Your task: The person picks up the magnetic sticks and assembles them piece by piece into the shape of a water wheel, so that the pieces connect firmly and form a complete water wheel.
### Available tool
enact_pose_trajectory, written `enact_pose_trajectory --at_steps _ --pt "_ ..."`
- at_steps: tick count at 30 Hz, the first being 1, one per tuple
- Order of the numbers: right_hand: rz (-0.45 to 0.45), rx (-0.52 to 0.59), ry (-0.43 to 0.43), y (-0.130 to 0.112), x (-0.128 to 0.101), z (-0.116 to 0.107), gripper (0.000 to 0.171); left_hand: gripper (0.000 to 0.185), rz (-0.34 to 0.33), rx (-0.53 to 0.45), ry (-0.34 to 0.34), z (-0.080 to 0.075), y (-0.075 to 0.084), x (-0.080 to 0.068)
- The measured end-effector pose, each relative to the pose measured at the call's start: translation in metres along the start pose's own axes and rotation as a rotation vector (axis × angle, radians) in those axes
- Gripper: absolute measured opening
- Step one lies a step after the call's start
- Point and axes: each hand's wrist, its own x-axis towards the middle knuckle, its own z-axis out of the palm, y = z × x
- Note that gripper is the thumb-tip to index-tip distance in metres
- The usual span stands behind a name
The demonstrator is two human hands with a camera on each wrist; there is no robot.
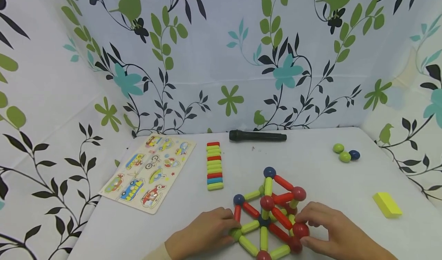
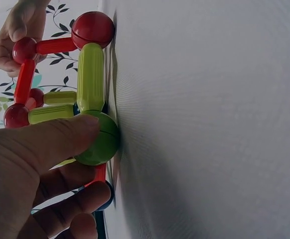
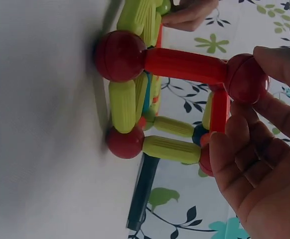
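A frame of red and yellow-green plastic rods joined by red, blue and green balls [image 1: 272,214] stands on the white table [image 1: 310,164], close to its near edge and about midway along it. Its flat base spreads out like a wheel, and a peak rises toward the far edge, topped by a dark blue ball [image 1: 269,172]. The upright yellow-green rod [image 1: 268,186] under that ball runs near to far in the head view.

The person's left hand [image 1: 203,233] curls its fingers round the green ball [image 2: 101,144] at the left base corner, thumb pressed on it. The right hand [image 1: 331,229] pinches a raised red ball [image 3: 245,78] on the right side; from it a red rod [image 3: 185,64] slopes down to a red ball [image 3: 120,56] resting on the table.

A row of stacked coloured rods [image 1: 214,165] lies toward the far edge, long axis near to far. Beside it, by the left edge, sits a wooden vehicle puzzle board [image 1: 148,171]. A black cylinder [image 1: 257,136] lies along the far edge. Three loose balls [image 1: 345,153] sit near the far right corner, and a yellow block [image 1: 387,205] by the right edge.
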Motion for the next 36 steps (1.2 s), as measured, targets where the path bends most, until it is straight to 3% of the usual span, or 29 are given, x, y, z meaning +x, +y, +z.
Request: enact_pose_trajectory --at_steps 5,12,15,24,29,36 --pt "0.014 0.031 -0.007 0.0 -0.003 0.002 0.034 0.034 -0.008 -0.002 0.008 0.0 0.001 0.0" --pt "0.114 0.085 -0.122 0.001 0.001 0.005 0.039 0.034 -0.003 -0.01 0.012 0.002 0.0 0.001" --pt "0.114 0.13 -0.141 0.0 0.002 0.006 0.036 0.034 -0.006 -0.01 0.009 0.002 0.001 0.001" --pt "0.002 0.32 -0.261 0.004 0.003 0.009 0.034 0.033 -0.021 -0.008 -0.001 0.001 0.002 0.0" --pt "0.033 0.391 -0.269 0.005 0.004 0.011 0.034 0.033 -0.019 -0.002 -0.001 0.001 0.002 0.001" --pt "0.067 0.411 -0.251 0.006 0.002 0.013 0.039 0.034 -0.022 0.0 -0.004 0.0 0.002 0.001"
